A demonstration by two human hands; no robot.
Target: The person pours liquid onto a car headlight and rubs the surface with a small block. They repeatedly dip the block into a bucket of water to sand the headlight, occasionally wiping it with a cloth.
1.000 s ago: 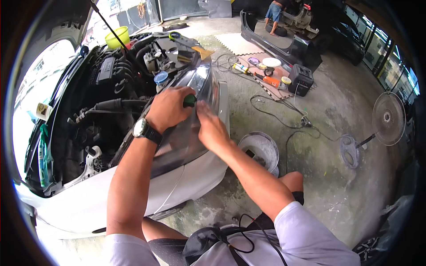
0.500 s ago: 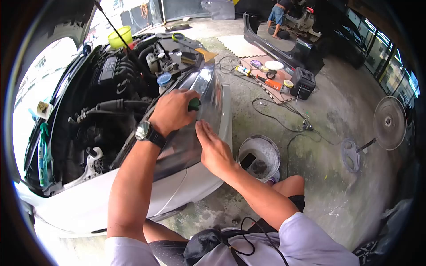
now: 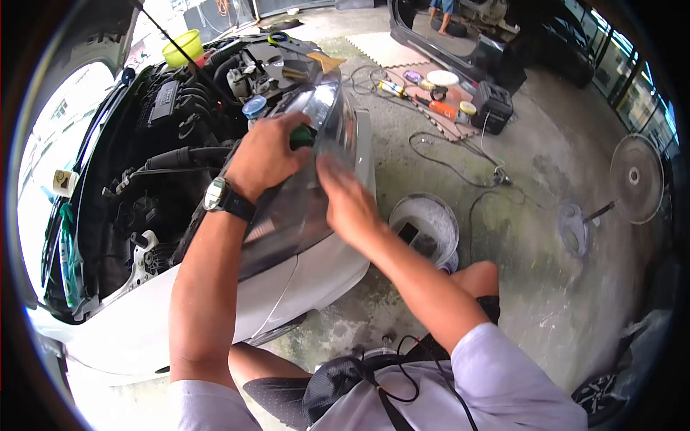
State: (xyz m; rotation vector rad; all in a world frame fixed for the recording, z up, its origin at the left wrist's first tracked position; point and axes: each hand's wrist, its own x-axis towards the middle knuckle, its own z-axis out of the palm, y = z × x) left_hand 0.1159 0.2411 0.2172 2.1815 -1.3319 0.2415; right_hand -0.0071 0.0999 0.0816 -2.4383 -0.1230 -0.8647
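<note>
The car's clear headlight (image 3: 284, 226) lies in front of me, with a hazy surface on its lower part. My left hand (image 3: 267, 156), a watch on its wrist, is closed around a small dark green object (image 3: 303, 135) at the headlight's upper inner edge. Most of that object is hidden in the fingers, so its kind does not show. Beside it, my right hand (image 3: 348, 201) rests flat against the lens, fingers stretched out and blurred by motion. The white bumper (image 3: 302, 287) curves below both hands.
An open engine bay (image 3: 172, 151) lies to the left, with a yellow tub (image 3: 182, 49) at its back. A bucket (image 3: 445, 223) holding a phone stands right of the bumper. Beyond are cables, tools on mats, a black box (image 3: 492, 106), a fan (image 3: 636, 178) and another person's legs (image 3: 443, 16).
My right hand has shifted slightly up the lens and blurs with motion. My left hand keeps its hold on the green object. The whole view has tilted a little downward.
</note>
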